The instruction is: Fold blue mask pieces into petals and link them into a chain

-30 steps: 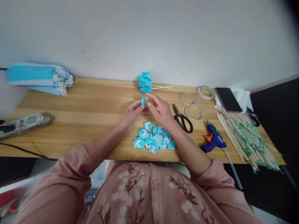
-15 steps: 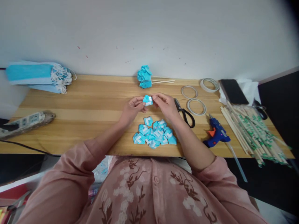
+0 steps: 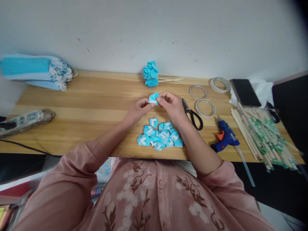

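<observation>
While it is held, folded piece (image 3: 153, 97), blue, angular, white-striped.

I face a pale grey wall (image 3: 154, 22) across a wooden desk (image 3: 103, 96).
The wall fills ten to two o'clock, speckled with small reddish and dark marks (image 3: 88, 50) between ten and one. The desk's striped, light-brown grain runs from nine toward three, where a dark panel (image 3: 292, 102) stands. What looks like pale floor (image 3: 271, 210) shows at four, and the light is soft.
</observation>
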The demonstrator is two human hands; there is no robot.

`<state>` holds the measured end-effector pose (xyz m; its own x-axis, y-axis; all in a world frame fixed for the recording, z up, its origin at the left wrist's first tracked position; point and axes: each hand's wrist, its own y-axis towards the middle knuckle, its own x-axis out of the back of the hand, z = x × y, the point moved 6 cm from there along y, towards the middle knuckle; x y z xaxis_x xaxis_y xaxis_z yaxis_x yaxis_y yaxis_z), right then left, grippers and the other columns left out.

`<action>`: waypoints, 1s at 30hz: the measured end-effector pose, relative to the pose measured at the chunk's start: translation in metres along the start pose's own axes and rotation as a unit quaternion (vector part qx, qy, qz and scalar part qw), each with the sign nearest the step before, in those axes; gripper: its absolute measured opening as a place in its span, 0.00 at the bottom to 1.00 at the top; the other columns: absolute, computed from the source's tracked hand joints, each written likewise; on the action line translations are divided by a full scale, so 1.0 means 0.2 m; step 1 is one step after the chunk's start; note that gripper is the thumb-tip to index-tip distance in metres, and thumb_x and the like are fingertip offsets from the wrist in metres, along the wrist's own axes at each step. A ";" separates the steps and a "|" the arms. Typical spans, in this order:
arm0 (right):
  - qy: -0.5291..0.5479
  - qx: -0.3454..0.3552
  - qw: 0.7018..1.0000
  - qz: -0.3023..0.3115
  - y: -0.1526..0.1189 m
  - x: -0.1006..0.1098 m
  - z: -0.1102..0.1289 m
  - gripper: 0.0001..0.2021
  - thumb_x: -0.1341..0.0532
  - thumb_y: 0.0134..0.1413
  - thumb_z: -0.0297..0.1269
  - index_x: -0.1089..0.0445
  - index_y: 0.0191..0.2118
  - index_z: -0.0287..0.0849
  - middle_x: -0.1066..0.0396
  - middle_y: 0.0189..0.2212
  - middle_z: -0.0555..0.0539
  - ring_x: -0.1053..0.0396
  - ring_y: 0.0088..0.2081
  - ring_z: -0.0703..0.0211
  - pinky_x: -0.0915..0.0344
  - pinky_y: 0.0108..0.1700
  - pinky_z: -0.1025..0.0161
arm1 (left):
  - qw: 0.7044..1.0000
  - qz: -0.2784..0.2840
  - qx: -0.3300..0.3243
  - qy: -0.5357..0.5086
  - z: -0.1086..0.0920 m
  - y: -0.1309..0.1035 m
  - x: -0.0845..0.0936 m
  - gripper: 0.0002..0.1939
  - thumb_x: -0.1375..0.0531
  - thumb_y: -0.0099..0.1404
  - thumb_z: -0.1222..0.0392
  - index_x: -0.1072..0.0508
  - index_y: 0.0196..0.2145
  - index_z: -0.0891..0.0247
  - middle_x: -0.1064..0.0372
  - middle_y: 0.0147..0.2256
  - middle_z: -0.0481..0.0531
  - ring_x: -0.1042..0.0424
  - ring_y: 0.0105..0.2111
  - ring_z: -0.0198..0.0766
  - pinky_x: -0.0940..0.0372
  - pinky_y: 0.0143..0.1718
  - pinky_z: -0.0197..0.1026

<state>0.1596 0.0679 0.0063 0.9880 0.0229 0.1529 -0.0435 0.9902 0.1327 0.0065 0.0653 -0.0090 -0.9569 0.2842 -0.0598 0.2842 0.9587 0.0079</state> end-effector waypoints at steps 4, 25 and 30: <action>0.006 0.002 1.000 0.010 0.00 0.00 0.01 0.21 0.35 0.53 0.60 0.29 0.30 0.45 0.33 0.25 0.52 0.37 0.29 0.62 0.37 0.34 0.63 | 1.000 -0.001 -0.015 0.012 -0.01 0.00 0.00 0.14 0.32 0.57 0.50 0.27 0.29 0.63 0.37 0.24 0.43 0.42 0.25 0.29 0.44 0.29 0.35; -0.007 0.034 0.999 0.018 0.00 0.01 0.00 0.19 0.32 0.53 0.56 0.28 0.30 0.44 0.30 0.26 0.52 0.34 0.29 0.62 0.36 0.35 0.63 | 0.998 -0.010 -0.016 0.052 0.02 0.00 -0.01 0.12 0.36 0.61 0.58 0.34 0.24 0.63 0.41 0.23 0.43 0.44 0.25 0.29 0.48 0.29 0.36; -0.005 0.040 0.999 0.008 0.01 0.00 -0.01 0.16 0.31 0.52 0.52 0.28 0.29 0.44 0.29 0.25 0.53 0.36 0.27 0.64 0.39 0.32 0.64 | 0.998 0.006 -0.045 0.049 -0.02 0.00 -0.03 0.11 0.35 0.60 0.54 0.30 0.30 0.64 0.37 0.25 0.44 0.42 0.26 0.29 0.46 0.29 0.35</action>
<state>0.1606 0.0699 0.0045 0.9855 0.0364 0.1655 -0.0709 0.9756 0.2078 0.0118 0.0641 -0.0053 -0.9561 0.2905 0.0388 0.2930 0.9511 0.0982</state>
